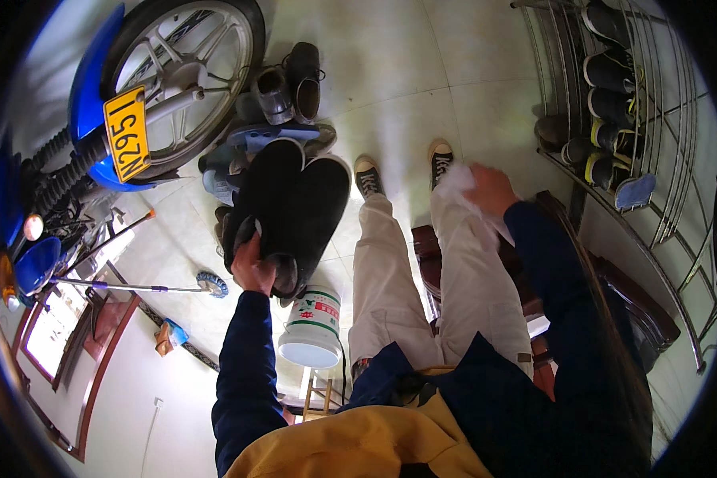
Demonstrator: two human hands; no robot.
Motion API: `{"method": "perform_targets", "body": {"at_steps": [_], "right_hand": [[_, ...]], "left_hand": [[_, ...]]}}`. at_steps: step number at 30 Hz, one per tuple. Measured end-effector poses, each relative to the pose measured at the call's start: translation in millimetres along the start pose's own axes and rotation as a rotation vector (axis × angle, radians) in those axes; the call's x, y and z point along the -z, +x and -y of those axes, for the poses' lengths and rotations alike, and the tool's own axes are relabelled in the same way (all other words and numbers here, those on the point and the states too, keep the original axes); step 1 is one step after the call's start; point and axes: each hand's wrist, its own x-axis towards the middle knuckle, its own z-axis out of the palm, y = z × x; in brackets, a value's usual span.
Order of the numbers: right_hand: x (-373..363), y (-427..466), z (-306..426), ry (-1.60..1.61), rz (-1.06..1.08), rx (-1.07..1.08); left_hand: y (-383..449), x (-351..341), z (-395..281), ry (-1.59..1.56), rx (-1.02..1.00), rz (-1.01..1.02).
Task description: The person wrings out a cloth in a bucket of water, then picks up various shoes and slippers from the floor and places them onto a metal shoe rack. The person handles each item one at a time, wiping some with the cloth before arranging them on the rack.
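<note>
My left hand (254, 266) grips a pair of black shoes (287, 206) by their heel openings. Both are held side by side, with their rounded toes pointing away from me and pale edging around the toes. Over my right knee is my right hand (491, 189), its fingers closed around a crumpled white cloth or tissue (454, 182). The white material is blurred, and part of it hangs below the hand. A clear gap separates the cloth from the black shoes.
More footwear (293, 83) stands by a blue motorcycle's wheel (182, 74). A white bucket (310, 325) sits left of my legs. On the right is a metal shoe rack (621, 221) holding several shoes, near dark wooden furniture (633, 293). A long-handled brush (212, 285) lies at left.
</note>
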Motion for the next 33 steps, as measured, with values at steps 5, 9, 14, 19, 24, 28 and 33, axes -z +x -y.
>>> {"method": "perform_targets", "body": {"at_steps": [5, 9, 14, 19, 24, 28, 33], "right_hand": [[144.2, 12.0, 92.4, 0.302, -0.921, 0.228], [204.3, -12.2, 97.6, -0.022, -1.309, 0.092], [-66.0, 5.4, 146.2, 0.301, -0.224, 0.261], [-130.1, -46.9, 149.3, 0.822, 0.507, 0.19], [0.8, 2.5, 99.2, 1.495, -0.405, -0.192], [187.2, -64.9, 141.1, 1.202, -1.321, 0.284], [133.4, -52.7, 133.2, 0.788, -1.382, 0.046]], "left_hand": [[1.7, -2.4, -11.6, 0.059, 0.088, -0.005], [12.4, -19.1, -17.5, -0.013, 0.127, -0.144], [91.5, -57.0, -43.0, -0.393, 0.55, -0.361], [152.3, -45.6, -22.3, -0.811, 0.5, -0.658], [186.9, -51.8, -42.0, -1.678, 0.927, -0.606], [182.5, -50.9, -46.6, -1.663, 1.008, -0.583], [195.4, -76.8, -95.5, -1.524, 1.085, -0.404]]}}
